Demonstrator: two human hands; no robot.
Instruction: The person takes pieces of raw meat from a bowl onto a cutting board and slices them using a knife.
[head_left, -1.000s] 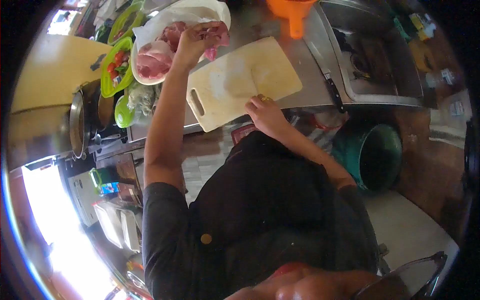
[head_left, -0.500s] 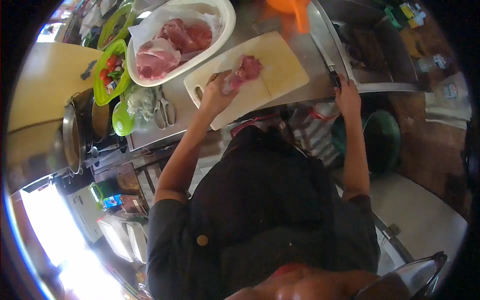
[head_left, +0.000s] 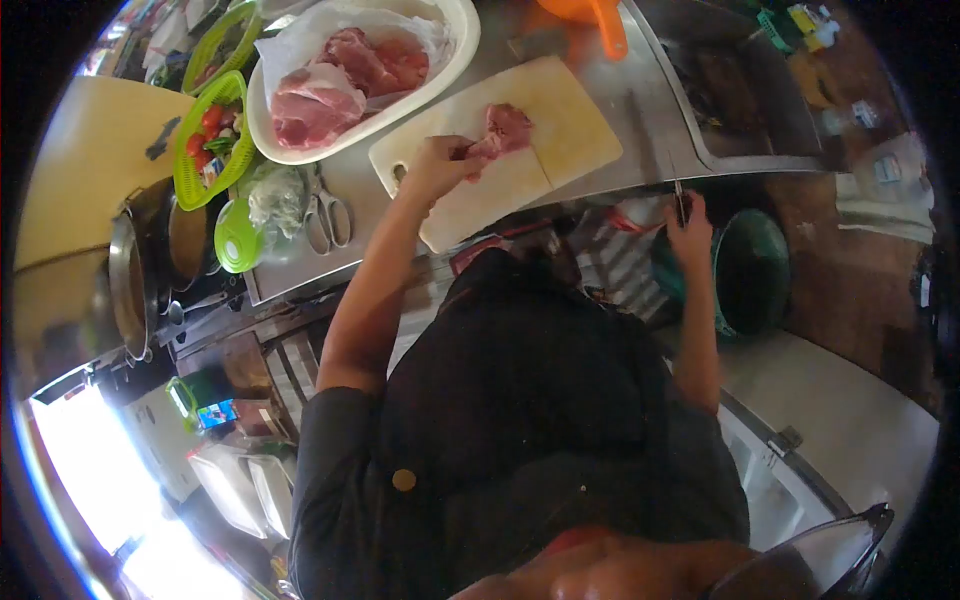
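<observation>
In the head view, looks down on a steel tabletop (head_left: 372,215), with a pale cutting board (head_left: 470,215) set at a slant near the front edge. Has beyond the board, to the left, a white tub (head_left: 466,50) lined with a thin white sheet and loaded with large chunks of raw meat (head_left: 318,105). Includes, farther left, a lime-green basket (head_left: 186,165) of red and green produce; nearer the body, a crumpled clear bag (head_left: 275,197), a round lime-green object (head_left: 235,240) and a pair of scissors (head_left: 318,230) lying flat. Takes in also an orange funnel-like piece (head_left: 610,30) at the top and a metal sink (head_left: 700,150) to the right. Reaches at far left to dark pans (head_left: 128,280), below them to white glare, and at right to a green bucket (head_left: 722,290) below tabletop level.

Pinches with the left hand (head_left: 445,165) the near-left end of a small piece of raw meat (head_left: 508,127), thumb and fingers clamped together on it, leaving the rest on the board. Wraps the right hand (head_left: 690,232) round the dark handle of a knife (head_left: 683,203), at the front edge, near the bucket and well apart from the meat. Shows little of the blade; cannot tell which way the sharp side faces.
</observation>
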